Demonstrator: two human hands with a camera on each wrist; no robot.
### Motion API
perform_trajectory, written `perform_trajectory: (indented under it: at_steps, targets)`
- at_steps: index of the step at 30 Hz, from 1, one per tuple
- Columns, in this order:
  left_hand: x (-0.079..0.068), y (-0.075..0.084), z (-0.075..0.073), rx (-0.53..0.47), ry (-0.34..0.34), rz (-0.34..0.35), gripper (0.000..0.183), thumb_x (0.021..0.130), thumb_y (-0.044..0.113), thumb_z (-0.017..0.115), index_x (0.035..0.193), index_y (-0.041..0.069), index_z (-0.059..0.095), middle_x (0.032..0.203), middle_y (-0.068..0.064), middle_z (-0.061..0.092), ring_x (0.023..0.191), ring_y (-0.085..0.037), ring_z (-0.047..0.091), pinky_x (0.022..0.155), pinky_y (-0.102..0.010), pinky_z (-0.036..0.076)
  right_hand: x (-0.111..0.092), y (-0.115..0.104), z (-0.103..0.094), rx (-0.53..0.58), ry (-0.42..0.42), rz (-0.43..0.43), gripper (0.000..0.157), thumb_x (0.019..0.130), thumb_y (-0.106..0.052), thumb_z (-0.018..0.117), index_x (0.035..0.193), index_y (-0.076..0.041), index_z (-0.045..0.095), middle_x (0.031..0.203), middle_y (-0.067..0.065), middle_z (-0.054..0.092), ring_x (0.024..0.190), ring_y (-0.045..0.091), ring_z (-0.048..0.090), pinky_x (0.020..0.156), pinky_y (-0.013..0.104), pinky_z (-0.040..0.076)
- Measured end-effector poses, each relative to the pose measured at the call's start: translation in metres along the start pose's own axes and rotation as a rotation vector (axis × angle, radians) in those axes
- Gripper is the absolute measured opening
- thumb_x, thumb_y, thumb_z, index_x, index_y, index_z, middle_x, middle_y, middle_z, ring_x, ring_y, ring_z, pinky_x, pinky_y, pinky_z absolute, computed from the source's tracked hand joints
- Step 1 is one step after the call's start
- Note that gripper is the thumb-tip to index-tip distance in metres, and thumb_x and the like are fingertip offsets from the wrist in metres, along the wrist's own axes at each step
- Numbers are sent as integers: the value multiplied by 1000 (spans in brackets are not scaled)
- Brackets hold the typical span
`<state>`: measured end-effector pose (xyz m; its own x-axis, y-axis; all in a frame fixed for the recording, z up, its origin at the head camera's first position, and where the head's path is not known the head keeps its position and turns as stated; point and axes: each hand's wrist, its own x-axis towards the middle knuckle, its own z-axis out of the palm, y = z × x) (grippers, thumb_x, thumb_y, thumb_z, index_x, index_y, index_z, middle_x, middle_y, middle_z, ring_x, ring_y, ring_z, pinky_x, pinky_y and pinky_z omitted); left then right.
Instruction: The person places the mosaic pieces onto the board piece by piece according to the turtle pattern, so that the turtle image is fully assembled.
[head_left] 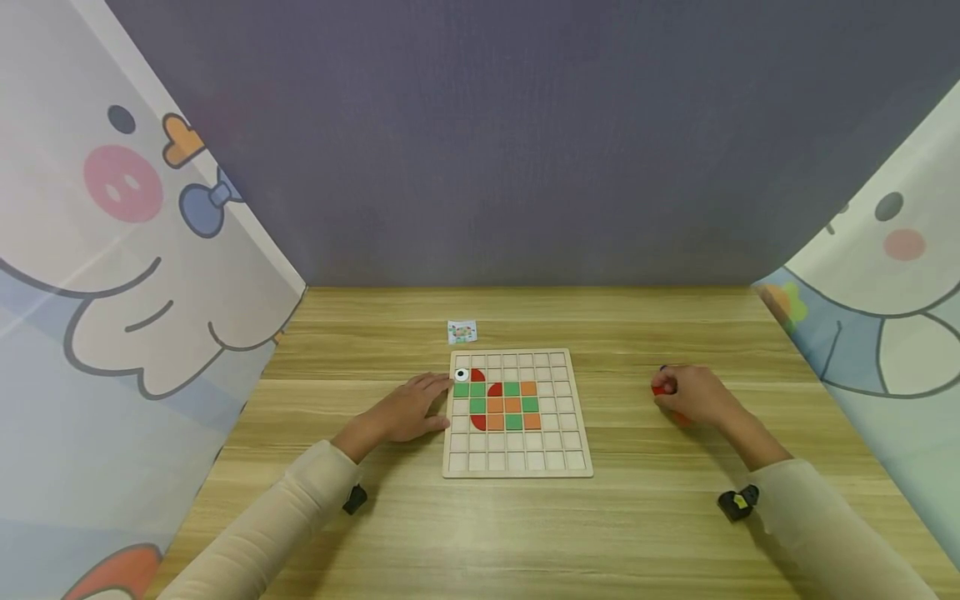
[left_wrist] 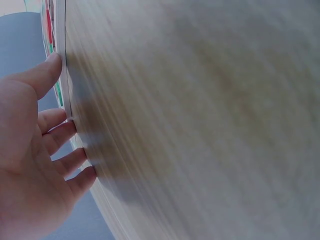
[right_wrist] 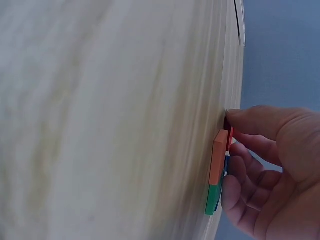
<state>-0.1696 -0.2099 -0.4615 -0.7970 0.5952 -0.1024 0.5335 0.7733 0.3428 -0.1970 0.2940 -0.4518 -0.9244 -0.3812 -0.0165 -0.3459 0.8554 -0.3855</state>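
The wooden grid board [head_left: 566, 462] lies flat with red, green and orange tiles and a white eye tile [head_left: 461, 375] set in its cells. Against the board's left edge rests my left hand [head_left: 408, 408], fingers spread; the left wrist view shows thumb and fingertips touching the rim. Off to the right, my right hand [head_left: 693, 393] pinches a red tile [right_wrist: 229, 139] between thumb and finger, low over the table. Close by it lie an orange tile [right_wrist: 218, 157] and a green tile [right_wrist: 212, 199]; a dark blue piece is partly hidden behind them.
A small picture card [head_left: 462, 332] lies beyond the board. The wood-grain table [head_left: 360, 325] meets a grey back wall [head_left: 525, 167], with cartoon-printed panels on both sides. Each wrist carries a small black device [head_left: 737, 503].
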Motion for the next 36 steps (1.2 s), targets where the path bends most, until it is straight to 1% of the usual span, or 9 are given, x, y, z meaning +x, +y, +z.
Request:
perform_trajectory:
  at_steps: [5, 11, 14, 20, 24, 27, 33, 36]
  targets:
    - [-1, -1, 1, -2, 0, -6, 70, 98, 37, 63, 153, 3, 36, 157, -15, 36, 144, -39, 31, 116, -57, 28, 0, -2, -1, 12, 14, 8, 15, 83, -12, 76, 96, -9, 70, 82, -1, 65, 73, 15, 58, 66, 36, 50]
    - [0, -2, 2, -1, -1, -13, 70, 98, 38, 63, 153, 4, 36, 157, -14, 36, 145, -40, 31, 116, -58, 28, -1, -1, -2, 18, 16, 18, 16, 83, -14, 77, 95, -10, 67, 78, -2, 60, 69, 14, 52, 63, 32, 45]
    - [0, -3, 3, 2, -3, -9, 70, 98, 38, 63, 153, 4, 36, 157, -14, 36, 145, -40, 31, 117, -56, 28, -1, 0, -2, 34, 15, 10, 14, 85, -13, 76, 95, -10, 66, 76, -4, 59, 67, 12, 50, 61, 30, 43]
    - [1, -4, 4, 23, -6, -5, 72, 98, 39, 62, 154, 4, 34, 157, -14, 36, 145, -38, 30, 117, -55, 28, 0, 0, -2, 49, 31, -33, 5, 91, -10, 70, 95, -10, 67, 76, -7, 60, 66, 8, 51, 60, 27, 44]
    - [1, -5, 4, 25, -13, -16, 72, 98, 41, 62, 154, 5, 34, 158, -13, 35, 145, -37, 30, 118, -55, 27, 3, -4, -1, 51, 26, -42, 4, 92, -13, 69, 95, -10, 68, 77, -9, 60, 65, 6, 50, 60, 26, 44]
    - [1, -5, 4, 23, -16, -24, 73, 98, 42, 61, 155, 6, 34, 158, -12, 34, 146, -36, 29, 118, -53, 27, 7, -8, 1, 64, 23, -32, 4, 93, -16, 69, 94, -12, 69, 75, -9, 59, 64, 6, 49, 59, 26, 43]
    - [1, -5, 4, 28, -19, -26, 73, 98, 42, 61, 155, 6, 33, 158, -12, 34, 146, -36, 29, 118, -53, 26, 15, -16, 4, 138, -6, 6, 7, 96, -20, 67, 95, -12, 67, 73, -7, 57, 60, 9, 49, 58, 25, 42]
    - [1, -5, 3, 26, -17, -23, 72, 98, 41, 62, 154, 5, 34, 158, -13, 35, 146, -37, 29, 118, -54, 27, 19, -22, 6, 183, -27, 12, 10, 97, -20, 65, 98, -11, 68, 75, -5, 59, 63, 11, 51, 59, 26, 44]
